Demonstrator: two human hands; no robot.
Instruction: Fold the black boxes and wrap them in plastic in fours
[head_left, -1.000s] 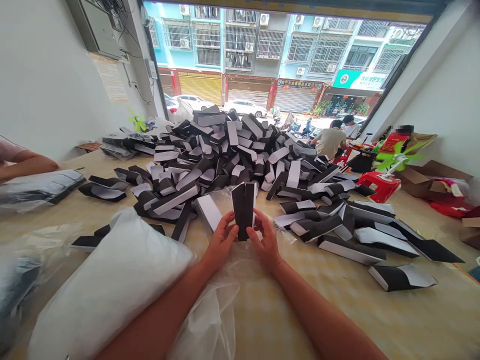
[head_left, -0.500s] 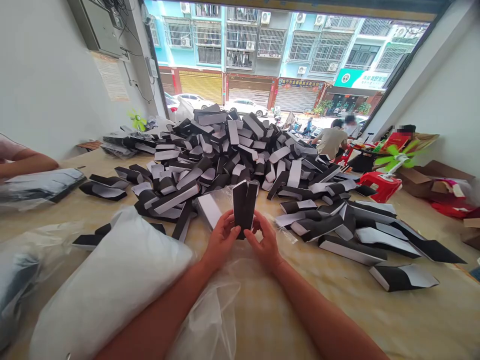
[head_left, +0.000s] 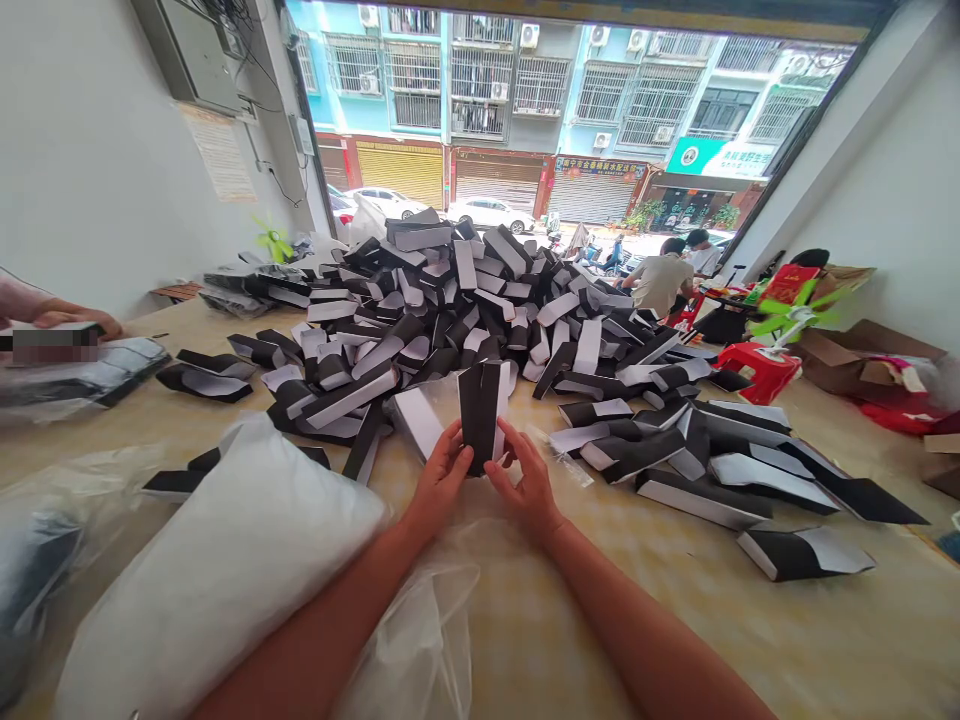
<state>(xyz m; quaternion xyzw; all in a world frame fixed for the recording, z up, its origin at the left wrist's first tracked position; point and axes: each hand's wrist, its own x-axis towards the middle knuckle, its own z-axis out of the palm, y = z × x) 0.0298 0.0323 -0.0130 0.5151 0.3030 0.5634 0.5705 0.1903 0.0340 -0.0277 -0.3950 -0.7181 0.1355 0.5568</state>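
1. Head view, obs.: large loose heap of black-and-white folded strips (head_left: 480, 300) = landmark; all places ref'd to it.
2. Upright black folded strip with a white side (head_left: 478, 405): at near edge of heap, approx. centred. Whether base touches anything below: can't tell.
3. Bare left hand (head_left: 439, 478): thumb on blk face, low; other fingers curled round L edge, i.e. grasping strip.
4. Bare right hand (head_left: 529, 478): fingers bent in to R edge, thumb tip at lower R corner; also grasping. Pressure: can't tell.
5. Nearby: clear plastic film over a white panel (head_left: 420, 420), near side of heap, just beside L hand; puffy white plastic bag (head_left: 225, 580), nearer the wearer than heap, to its L; scattered black-and-white strips (head_left: 675, 450), R of heap.
6. Co-worker's hand (head_left: 82, 315), far L of heap, above a plastic-wrapped dark pack (head_left: 124, 370); grip unclear.
7. Technique (judgement): strip looks light + flexible, so pinch gently w/ both hands at equal ht.; thumbs low, edges parallel. Squeezing one side only would prob. skew the fold. Run fingertips along edges, not across blk face, to avoid creasing. Best w/ wrists clear of film, else it may snag.
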